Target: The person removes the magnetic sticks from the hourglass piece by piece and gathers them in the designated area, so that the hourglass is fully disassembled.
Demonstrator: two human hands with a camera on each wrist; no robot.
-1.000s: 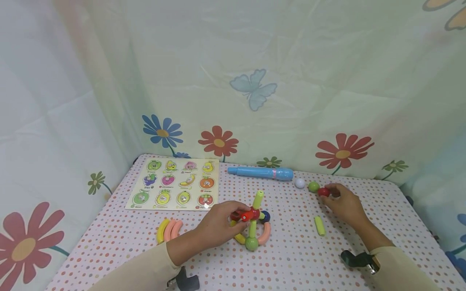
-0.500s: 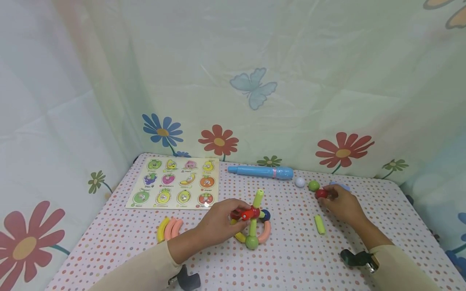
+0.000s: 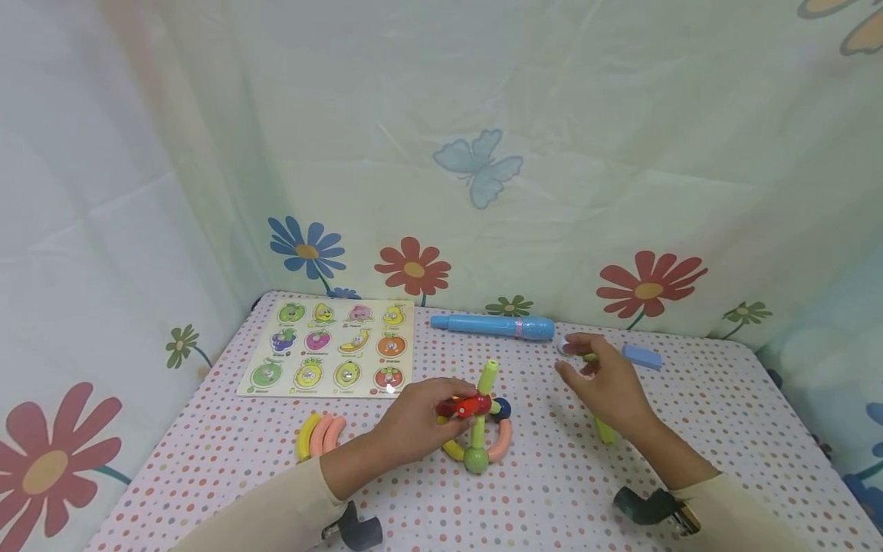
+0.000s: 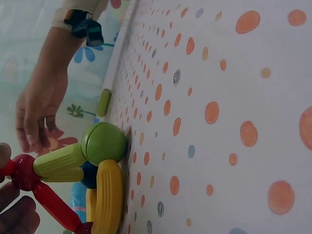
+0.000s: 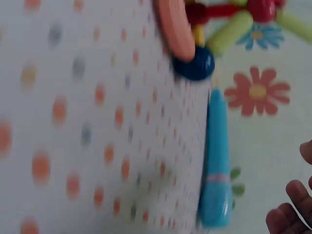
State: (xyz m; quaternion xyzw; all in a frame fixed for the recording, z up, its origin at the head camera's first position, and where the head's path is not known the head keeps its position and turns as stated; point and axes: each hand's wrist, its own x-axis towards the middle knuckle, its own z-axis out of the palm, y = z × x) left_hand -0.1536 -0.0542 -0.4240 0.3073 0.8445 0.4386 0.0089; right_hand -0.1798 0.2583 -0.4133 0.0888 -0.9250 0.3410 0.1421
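Note:
My left hand point(image 3: 421, 418) pinches a red rod point(image 4: 56, 207) of a ball-and-stick construction toy. The toy joins red balls, a green ball point(image 4: 104, 142), a dark blue ball point(image 5: 195, 63), light green straight rods and curved yellow and pink ones. One light green rod point(image 3: 487, 377) points upward at its top. To the right, my right hand point(image 3: 610, 387) is over the table with thumb and fingers apart, nothing visible between them in the right wrist view. At its fingertips is a white ball point(image 3: 562, 346). A loose green ball point(image 3: 591, 357) is mostly covered by the fingers.
Beneath the right hand lies a loose light green rod point(image 3: 605, 431). A blue block point(image 3: 641, 356) sits behind it. A light-blue tapered tube point(image 3: 493, 326) lies at the back. On the left are a fruit picture board point(image 3: 327, 349) and curved yellow and pink rods point(image 3: 317, 435).
My right hand has left the loose red ball's spot and moved left toward the white ball, its fingers spreading; the red ball is now hidden. The left hand and the toy stay in place.

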